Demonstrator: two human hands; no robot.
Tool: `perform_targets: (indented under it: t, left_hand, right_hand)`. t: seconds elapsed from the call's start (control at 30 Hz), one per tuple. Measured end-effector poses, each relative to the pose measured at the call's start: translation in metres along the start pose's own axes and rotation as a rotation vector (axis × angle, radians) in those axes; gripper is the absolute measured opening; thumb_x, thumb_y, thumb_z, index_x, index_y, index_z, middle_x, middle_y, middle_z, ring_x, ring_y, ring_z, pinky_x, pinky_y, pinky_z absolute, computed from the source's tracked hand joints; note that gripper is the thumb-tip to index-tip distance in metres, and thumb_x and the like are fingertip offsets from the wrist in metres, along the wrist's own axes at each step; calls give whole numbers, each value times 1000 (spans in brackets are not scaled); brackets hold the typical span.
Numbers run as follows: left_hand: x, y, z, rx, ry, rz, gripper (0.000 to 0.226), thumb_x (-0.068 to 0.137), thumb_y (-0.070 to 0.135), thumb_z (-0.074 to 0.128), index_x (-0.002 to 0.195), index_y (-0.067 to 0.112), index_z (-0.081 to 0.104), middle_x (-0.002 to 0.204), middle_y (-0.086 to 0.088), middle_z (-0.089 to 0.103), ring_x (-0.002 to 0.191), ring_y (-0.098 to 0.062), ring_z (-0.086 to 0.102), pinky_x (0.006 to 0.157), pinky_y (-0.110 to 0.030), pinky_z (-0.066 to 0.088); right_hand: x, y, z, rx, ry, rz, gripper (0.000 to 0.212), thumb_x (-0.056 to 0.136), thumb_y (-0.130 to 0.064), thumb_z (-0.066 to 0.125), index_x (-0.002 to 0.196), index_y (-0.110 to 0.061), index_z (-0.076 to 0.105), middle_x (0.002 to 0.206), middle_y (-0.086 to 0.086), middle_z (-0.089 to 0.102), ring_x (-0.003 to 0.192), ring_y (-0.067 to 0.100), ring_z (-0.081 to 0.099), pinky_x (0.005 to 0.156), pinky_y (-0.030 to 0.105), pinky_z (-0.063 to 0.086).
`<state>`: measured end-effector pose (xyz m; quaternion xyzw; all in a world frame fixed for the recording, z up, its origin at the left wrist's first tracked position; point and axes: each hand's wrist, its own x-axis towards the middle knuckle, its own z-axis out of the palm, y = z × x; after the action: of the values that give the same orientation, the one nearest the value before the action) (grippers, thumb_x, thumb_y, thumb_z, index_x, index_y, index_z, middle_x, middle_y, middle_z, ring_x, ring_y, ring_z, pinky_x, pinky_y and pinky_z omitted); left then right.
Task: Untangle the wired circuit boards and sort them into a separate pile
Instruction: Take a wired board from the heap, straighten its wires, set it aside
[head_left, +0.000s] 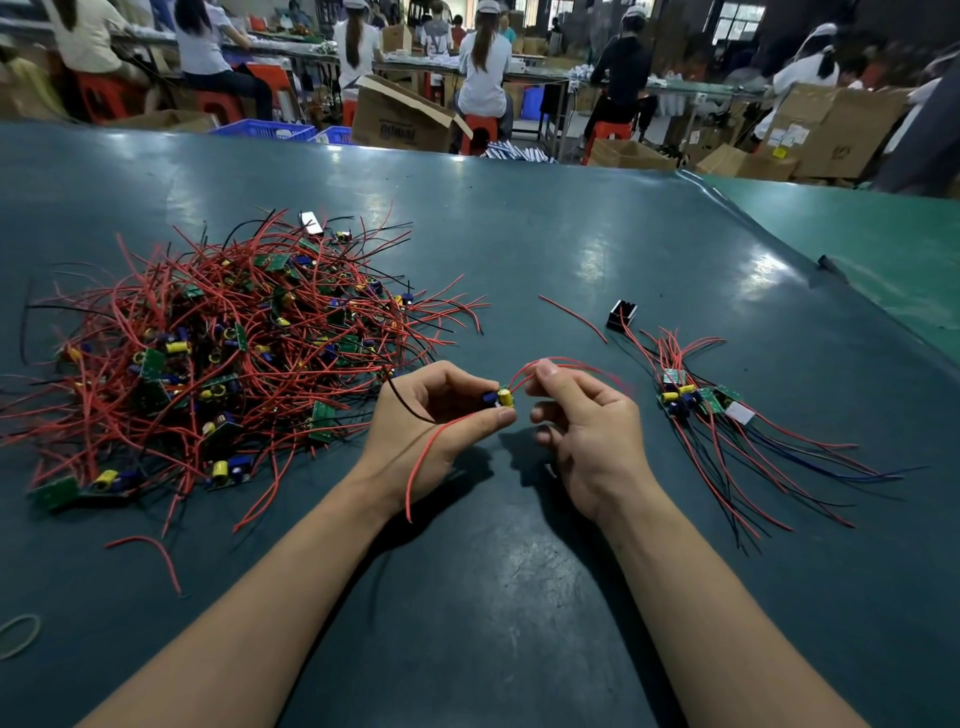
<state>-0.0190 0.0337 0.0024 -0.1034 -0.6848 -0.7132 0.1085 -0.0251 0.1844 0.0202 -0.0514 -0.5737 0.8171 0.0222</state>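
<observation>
Most of the wired boards are still lying in the tangled heap (218, 353) toward the bench's left edge; only a few are resting in the sorted pile (696, 400) toward its right edge. Between them, the left hand (436, 415) is pinching one circuit board (501, 397) while the right hand (587, 415) is pinching its red wires (571, 364). I judge the task barely begun.

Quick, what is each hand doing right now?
Left hand: grips a small circuit board.
Right hand: pinches that board's red wires.
</observation>
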Motion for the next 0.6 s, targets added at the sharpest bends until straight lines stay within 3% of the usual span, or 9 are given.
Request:
perform_targets:
  t: [0.13, 0.33, 0.6]
  left_hand:
    - [-2, 4, 2, 10, 20, 0, 22, 66, 0, 86, 82, 4, 72, 81, -10, 76, 76, -18, 72, 74, -23, 57]
    - [-3, 10, 6, -5, 2, -46, 22, 64, -7, 84, 81, -1, 71, 79, -11, 75, 71, -13, 70, 69, -20, 55]
    - [-6, 9, 6, 55, -55, -42, 21, 66, -8, 83, 82, -7, 70, 74, -5, 75, 67, -9, 68, 65, -17, 53]
  right_hand:
    - [2, -4, -4, 113, 75, 11, 14, 92, -10, 63, 83, -13, 73, 71, -1, 70, 49, 8, 56, 41, 17, 43]
    - [0, -4, -4, -36, -129, 57, 13, 89, -23, 67, 84, -14, 75, 85, 0, 73, 58, 9, 61, 45, 16, 44]
    - [4, 4, -4, -188, -28, -68, 19, 90, -12, 67, 73, -15, 76, 70, 5, 67, 48, 8, 50, 39, 20, 38]
